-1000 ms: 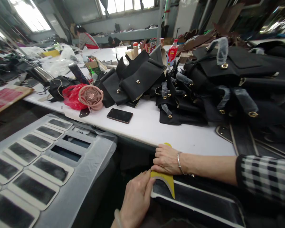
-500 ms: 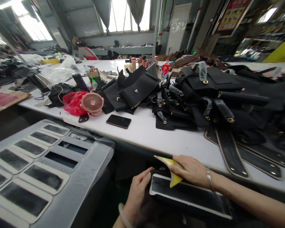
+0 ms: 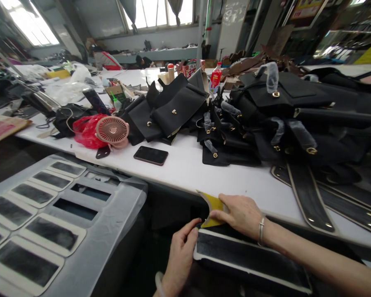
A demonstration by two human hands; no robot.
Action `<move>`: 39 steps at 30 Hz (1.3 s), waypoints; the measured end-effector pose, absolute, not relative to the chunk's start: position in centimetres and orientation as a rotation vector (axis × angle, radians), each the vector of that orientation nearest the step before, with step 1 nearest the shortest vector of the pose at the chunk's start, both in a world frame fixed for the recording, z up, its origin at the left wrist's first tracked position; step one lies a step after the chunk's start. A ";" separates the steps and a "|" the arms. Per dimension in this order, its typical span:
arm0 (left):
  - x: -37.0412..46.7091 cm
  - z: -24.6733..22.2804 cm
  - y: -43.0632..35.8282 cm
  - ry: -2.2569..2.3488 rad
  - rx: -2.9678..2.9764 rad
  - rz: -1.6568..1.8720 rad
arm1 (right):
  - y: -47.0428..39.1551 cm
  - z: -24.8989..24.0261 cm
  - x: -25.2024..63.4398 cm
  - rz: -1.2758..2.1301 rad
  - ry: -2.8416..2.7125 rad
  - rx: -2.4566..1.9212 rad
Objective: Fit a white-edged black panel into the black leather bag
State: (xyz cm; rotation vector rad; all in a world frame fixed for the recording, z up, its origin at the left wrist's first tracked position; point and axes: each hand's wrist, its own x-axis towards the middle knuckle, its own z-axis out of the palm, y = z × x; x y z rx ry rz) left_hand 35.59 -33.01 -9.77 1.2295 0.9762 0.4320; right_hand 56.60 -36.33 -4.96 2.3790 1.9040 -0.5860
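Note:
A long black bag piece with a pale border (image 3: 253, 255) is held at the table's near edge, its lower side lost in dark. My left hand (image 3: 182, 249) is closed at the left end of this piece, thumb and fingers pinching its upper corner. Between the thumb and fingers of my right hand (image 3: 243, 214) is a bent yellow sheet (image 3: 214, 203), perhaps a flexible scraper. Its lower edge meets the upper left corner of the black piece, close to my left fingertips.
Left, a plastic-covered board (image 3: 111, 222) carries several pale-edged black panels (image 3: 54, 233). On the white table (image 3: 185, 169) lie a phone (image 3: 151, 155), a pink fan (image 3: 112, 131), black bags (image 3: 179, 109), and long straps (image 3: 309, 198) at right. A red-capped bottle (image 3: 215, 76) stands behind.
My right hand has moved the yellow sheet up and left, from over the black panel's face to its upper left corner. The left hand stays at the corner. The view has shifted slightly.

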 end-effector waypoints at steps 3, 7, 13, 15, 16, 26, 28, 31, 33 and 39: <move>35.7 -9.9 -33.0 0.985 1.235 0.426 | -36.1 -4.1 56.0 -0.528 1.947 2.318; 35.7 -9.8 -33.1 0.975 1.211 0.435 | -35.8 -3.4 56.4 -0.523 1.950 2.344; 35.8 -10.5 -33.3 0.948 1.232 0.456 | -36.7 -3.4 58.3 -1.900 1.561 2.579; 35.8 -10.8 -33.4 0.944 1.243 0.462 | -37.3 -3.3 57.8 -2.230 1.392 2.517; 35.7 -11.0 -33.5 0.938 1.243 0.462 | -37.7 -3.2 57.4 -2.274 1.364 2.507; 35.3 -10.7 -32.9 0.829 1.151 0.425 | -40.4 -3.4 53.7 -1.781 1.826 2.624; 35.2 -11.0 -32.8 0.817 1.157 0.425 | -40.5 -3.5 53.5 -1.803 1.756 2.641; 35.1 -11.3 -32.9 0.783 1.158 0.413 | -40.6 -3.7 53.2 -1.855 1.654 2.674; 35.1 -11.3 -33.0 0.763 1.148 0.416 | -40.6 -3.8 53.0 -1.884 1.602 2.679; 35.1 -11.0 -32.9 0.749 1.141 0.428 | -40.4 -3.5 53.0 -1.682 1.765 2.628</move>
